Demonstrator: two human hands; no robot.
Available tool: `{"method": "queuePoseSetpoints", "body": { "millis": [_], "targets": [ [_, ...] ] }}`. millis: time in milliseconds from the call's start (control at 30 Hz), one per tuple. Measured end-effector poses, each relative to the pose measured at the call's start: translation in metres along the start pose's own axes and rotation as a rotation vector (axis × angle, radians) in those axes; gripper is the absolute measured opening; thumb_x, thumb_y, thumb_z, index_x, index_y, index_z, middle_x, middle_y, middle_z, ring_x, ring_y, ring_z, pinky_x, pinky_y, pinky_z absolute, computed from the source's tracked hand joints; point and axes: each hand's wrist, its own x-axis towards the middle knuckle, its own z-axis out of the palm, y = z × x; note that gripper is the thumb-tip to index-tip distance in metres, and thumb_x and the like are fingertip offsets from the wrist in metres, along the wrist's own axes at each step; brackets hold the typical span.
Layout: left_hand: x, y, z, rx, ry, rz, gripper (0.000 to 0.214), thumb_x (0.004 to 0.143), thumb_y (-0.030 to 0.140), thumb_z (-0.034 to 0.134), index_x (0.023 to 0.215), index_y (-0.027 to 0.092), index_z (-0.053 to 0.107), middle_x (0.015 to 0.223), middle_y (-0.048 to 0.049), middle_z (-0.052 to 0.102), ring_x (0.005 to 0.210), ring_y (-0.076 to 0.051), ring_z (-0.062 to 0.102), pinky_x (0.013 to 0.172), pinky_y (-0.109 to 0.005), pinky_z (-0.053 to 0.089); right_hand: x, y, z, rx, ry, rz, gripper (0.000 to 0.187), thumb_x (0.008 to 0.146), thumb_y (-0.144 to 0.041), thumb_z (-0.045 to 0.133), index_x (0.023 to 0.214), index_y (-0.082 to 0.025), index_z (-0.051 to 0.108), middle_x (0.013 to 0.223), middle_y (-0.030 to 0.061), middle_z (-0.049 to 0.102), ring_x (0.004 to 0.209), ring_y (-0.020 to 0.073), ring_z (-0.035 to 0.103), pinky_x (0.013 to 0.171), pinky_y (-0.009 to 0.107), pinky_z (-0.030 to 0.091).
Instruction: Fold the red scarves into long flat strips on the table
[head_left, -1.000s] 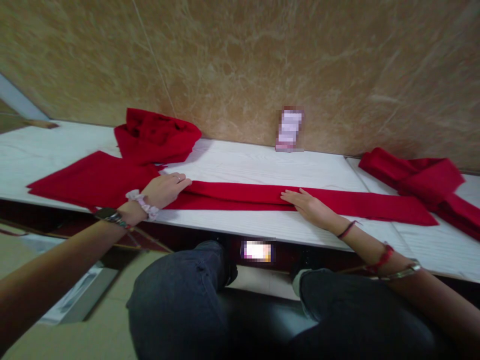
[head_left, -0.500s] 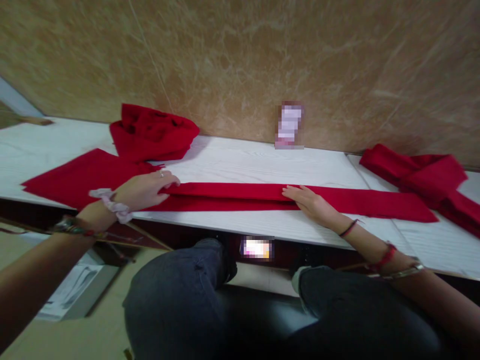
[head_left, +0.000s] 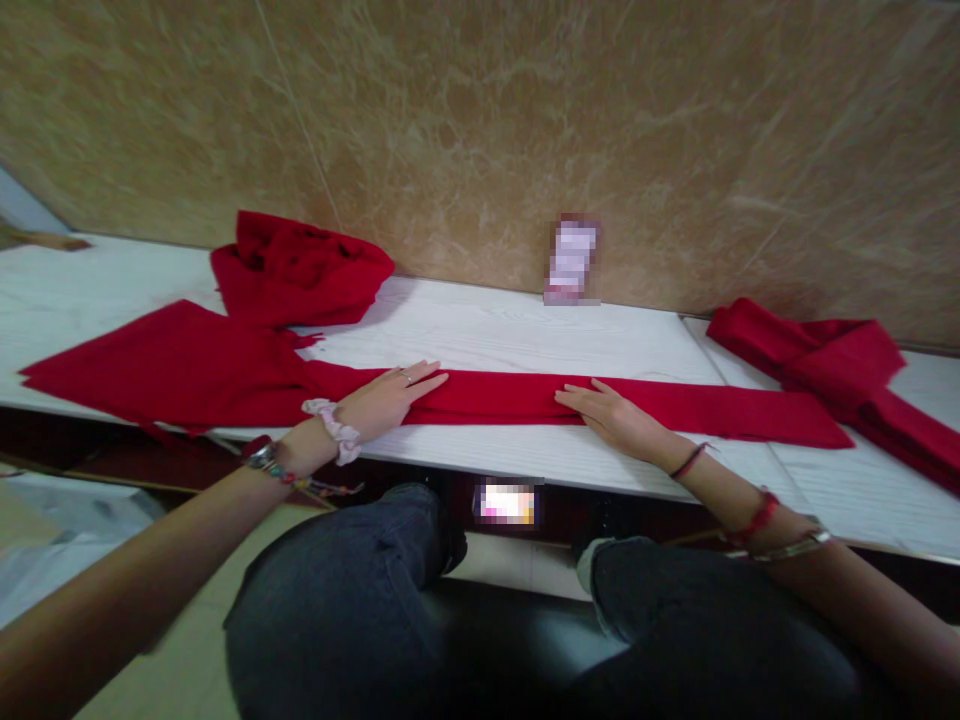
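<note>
A red cloth (head_left: pixel 495 398), folded lengthwise into a long strip, lies along the front of the white table. At its left end it spreads into a wide unfolded part (head_left: pixel 172 365) with a pointed corner. My left hand (head_left: pixel 386 400) lies flat on the left-middle of the strip, fingers stretched towards the right. My right hand (head_left: pixel 611 415) rests on the strip further right, fingers extended and pointing left. A short span of smooth red cloth shows between the two hands. Neither hand grips anything.
The white wood-grain table (head_left: pixel 480 330) runs along a brown marbled wall (head_left: pixel 480 140). Behind the strip at left sits a crumpled red cloth (head_left: pixel 307 270). Another folded red cloth (head_left: pixel 832 355) lies at right. A blurred-out item (head_left: pixel 574 258) leans against the wall.
My left hand has slid right along the strip and opened flat from a pinch at the edge. The dark gap along the fold has closed. My right hand stays about where it was.
</note>
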Motion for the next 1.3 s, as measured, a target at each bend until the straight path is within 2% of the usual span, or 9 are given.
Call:
{"method": "queuePoseSetpoints", "body": {
  "millis": [200, 300, 400, 567, 733, 867, 1033, 1167, 1300],
  "targets": [
    [-0.009, 0.007, -0.016, -0.059, -0.065, 0.002, 0.057, 0.082, 0.010, 0.023, 0.137, 0.025, 0.027, 0.146, -0.0008, 0.018, 0.133, -0.018, 0.016, 0.107, -0.040, 0.019, -0.001, 0.002, -0.004, 0.138, 0.067, 0.056, 0.043, 0.088, -0.012, 0.032, 0.128, -0.024, 0.044, 0.128, 0.0051, 0.051, 0.120, 0.0175, 0.043, 0.103, 0.046, 0.030],
    [-0.017, 0.015, -0.011, -0.028, -0.184, -0.003, 0.049, 0.088, 0.022, 0.025, 0.136, 0.028, 0.030, 0.145, -0.0014, 0.021, 0.133, -0.024, 0.016, 0.104, -0.050, 0.016, -0.004, 0.003, -0.003, 0.095, -0.007, -0.005, 0.042, 0.086, -0.010, 0.034, 0.122, -0.023, 0.050, 0.129, 0.0058, 0.049, 0.123, 0.0185, 0.039, 0.104, 0.050, 0.024],
    [-0.019, 0.019, -0.002, -0.001, -0.199, -0.020, 0.047, 0.090, 0.029, 0.025, 0.137, 0.028, 0.028, 0.146, -0.0026, 0.020, 0.133, -0.026, 0.015, 0.103, -0.052, 0.015, -0.005, 0.003, -0.002, 0.034, -0.039, -0.034, 0.044, 0.085, -0.008, 0.035, 0.124, -0.024, 0.049, 0.132, 0.0053, 0.046, 0.125, 0.0176, 0.036, 0.105, 0.050, 0.023],
    [-0.014, -0.003, 0.001, 0.055, -0.217, -0.021, 0.047, 0.090, 0.027, 0.022, 0.137, 0.030, 0.028, 0.146, -0.0032, 0.018, 0.133, -0.027, 0.014, 0.102, -0.054, 0.016, -0.003, -0.001, -0.006, -0.011, -0.097, -0.061, 0.043, 0.088, -0.010, 0.033, 0.128, -0.023, 0.044, 0.135, 0.0056, 0.042, 0.127, 0.0178, 0.032, 0.104, 0.050, 0.022],
    [0.008, -0.023, -0.022, 0.082, -0.275, -0.031, 0.046, 0.087, 0.029, 0.032, 0.133, 0.029, 0.037, 0.144, -0.0048, 0.023, 0.132, -0.030, 0.019, 0.101, -0.052, 0.021, 0.002, -0.004, -0.007, 0.001, -0.092, -0.074, 0.039, 0.091, -0.022, 0.034, 0.130, -0.025, 0.040, 0.138, 0.0054, 0.039, 0.129, 0.0188, 0.029, 0.105, 0.052, 0.019],
    [0.050, 0.019, -0.036, 0.033, -0.220, 0.087, 0.046, 0.088, 0.040, 0.034, 0.129, 0.022, 0.043, 0.144, -0.0069, 0.024, 0.132, -0.025, 0.021, 0.104, -0.039, 0.023, 0.004, -0.006, -0.007, 0.004, -0.094, -0.060, 0.039, 0.092, -0.026, 0.034, 0.130, -0.027, 0.040, 0.138, 0.0042, 0.038, 0.130, 0.0189, 0.028, 0.105, 0.052, 0.019],
    [0.088, 0.082, -0.009, -0.017, -0.108, 0.109, 0.051, 0.091, 0.044, 0.026, 0.138, 0.022, 0.026, 0.147, -0.0059, 0.016, 0.134, -0.024, 0.012, 0.105, -0.043, 0.017, -0.004, -0.004, -0.013, -0.019, -0.019, 0.005, 0.037, 0.090, -0.025, 0.037, 0.127, -0.026, 0.046, 0.136, 0.0063, 0.041, 0.128, 0.0206, 0.032, 0.104, 0.050, 0.024],
    [0.088, 0.087, 0.010, -0.039, -0.149, 0.153, 0.050, 0.091, 0.045, 0.026, 0.139, 0.028, 0.023, 0.147, -0.0038, 0.012, 0.134, -0.028, 0.007, 0.105, -0.048, 0.012, -0.026, 0.004, -0.019, -0.113, -0.015, 0.157, 0.042, 0.090, -0.030, 0.036, 0.131, -0.023, 0.040, 0.137, 0.0107, 0.038, 0.128, 0.0254, 0.030, 0.100, 0.055, 0.028],
    [0.086, 0.079, 0.008, -0.031, -0.184, 0.163, 0.050, 0.091, 0.046, 0.026, 0.138, 0.030, 0.022, 0.147, -0.0046, 0.012, 0.134, -0.029, 0.007, 0.104, -0.049, 0.012, -0.047, 0.010, -0.018, -0.149, -0.055, 0.164, 0.040, 0.091, -0.027, 0.035, 0.130, -0.022, 0.041, 0.136, 0.0105, 0.040, 0.128, 0.0243, 0.031, 0.099, 0.052, 0.031]
  ]
}}
